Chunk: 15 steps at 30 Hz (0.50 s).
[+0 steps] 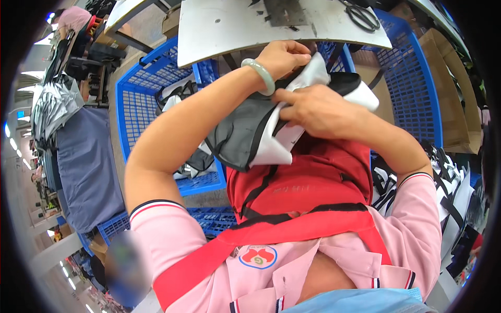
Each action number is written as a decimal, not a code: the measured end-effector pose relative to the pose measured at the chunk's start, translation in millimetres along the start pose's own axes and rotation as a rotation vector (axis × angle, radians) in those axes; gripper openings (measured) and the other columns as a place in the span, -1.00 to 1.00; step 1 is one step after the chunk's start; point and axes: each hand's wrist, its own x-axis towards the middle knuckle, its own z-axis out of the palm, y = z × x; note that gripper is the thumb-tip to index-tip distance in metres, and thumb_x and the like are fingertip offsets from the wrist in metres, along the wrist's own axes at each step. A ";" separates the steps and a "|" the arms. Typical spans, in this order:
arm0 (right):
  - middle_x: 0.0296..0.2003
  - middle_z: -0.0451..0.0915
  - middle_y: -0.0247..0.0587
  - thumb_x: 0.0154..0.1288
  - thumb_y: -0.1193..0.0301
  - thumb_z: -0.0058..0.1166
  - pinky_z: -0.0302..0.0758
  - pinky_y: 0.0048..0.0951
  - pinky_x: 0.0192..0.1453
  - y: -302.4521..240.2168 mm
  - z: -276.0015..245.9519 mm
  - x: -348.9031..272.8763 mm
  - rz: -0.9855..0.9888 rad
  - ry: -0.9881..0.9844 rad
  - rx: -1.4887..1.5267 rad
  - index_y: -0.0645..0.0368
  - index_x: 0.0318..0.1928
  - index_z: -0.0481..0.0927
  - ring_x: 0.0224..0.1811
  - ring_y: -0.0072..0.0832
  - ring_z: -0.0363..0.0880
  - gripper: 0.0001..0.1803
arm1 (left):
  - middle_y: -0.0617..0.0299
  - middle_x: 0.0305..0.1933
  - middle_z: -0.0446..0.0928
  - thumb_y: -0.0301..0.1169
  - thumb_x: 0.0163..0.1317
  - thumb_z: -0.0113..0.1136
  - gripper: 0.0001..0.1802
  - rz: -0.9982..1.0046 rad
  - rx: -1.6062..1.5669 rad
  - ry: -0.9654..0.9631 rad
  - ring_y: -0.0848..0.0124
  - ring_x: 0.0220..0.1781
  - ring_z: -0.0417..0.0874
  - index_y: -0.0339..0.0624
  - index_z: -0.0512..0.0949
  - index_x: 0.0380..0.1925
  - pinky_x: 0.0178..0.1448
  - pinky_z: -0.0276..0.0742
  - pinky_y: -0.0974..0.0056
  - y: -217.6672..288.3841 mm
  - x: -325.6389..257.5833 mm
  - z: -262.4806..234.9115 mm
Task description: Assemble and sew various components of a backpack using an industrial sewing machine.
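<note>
A sewn fabric piece (237, 130), white on one side and dark grey on the other with black edge binding, hangs in folds over my lap. My left hand (284, 58), with a pale green bangle at its wrist, pinches the upper part of the piece by the table edge. Lower and to the right, my right hand (321, 109) is closed on a fold of its white side, fingers curled round the edge. Some fingertips of both hands are hidden in the cloth. A red apron (313, 182) lies beneath the piece.
Ahead stands a white table (229, 26) with black-handled scissors (360, 16) at its right. Blue plastic crates (125, 112) flank me, the left one holding dark and white pieces. A cardboard box (454, 88) stands far right. More black-and-white pieces (449, 193) are heaped at my right.
</note>
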 end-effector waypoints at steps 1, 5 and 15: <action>0.06 0.40 -0.12 0.09 0.42 0.14 0.53 -0.22 -0.21 3.5 4.2 -2.4 0.027 -0.044 0.004 0.19 -0.36 0.50 -0.23 -0.16 0.58 -0.86 | 0.23 -0.18 0.58 -0.29 0.30 0.14 -0.67 0.027 -0.138 -0.030 0.49 -0.21 0.58 -0.24 0.53 -0.01 -0.18 0.51 0.36 -13.5 -6.1 -4.1; 0.01 0.39 -0.08 0.16 0.43 0.14 0.50 -0.19 -0.13 24.0 9.3 -35.9 0.185 -0.004 0.161 0.26 -0.29 0.50 -0.21 -0.04 0.55 -0.83 | 0.15 -0.33 0.62 -0.29 0.27 0.14 -0.69 0.258 0.622 0.292 0.46 -0.27 0.64 -0.31 0.58 -0.13 -0.17 0.55 0.30 -89.6 -32.7 -84.2; 0.22 0.27 -0.15 0.22 0.47 0.08 0.43 -0.19 -0.01 77.1 32.2 -53.8 0.478 0.054 0.151 0.32 -0.28 0.53 -0.09 -0.06 0.53 -0.86 | 0.02 -0.16 0.62 -0.34 0.32 0.05 -0.72 -0.324 -0.943 0.569 0.19 -0.18 0.67 -0.36 0.52 -0.13 -0.02 0.61 0.14 -254.9 -103.6 -110.8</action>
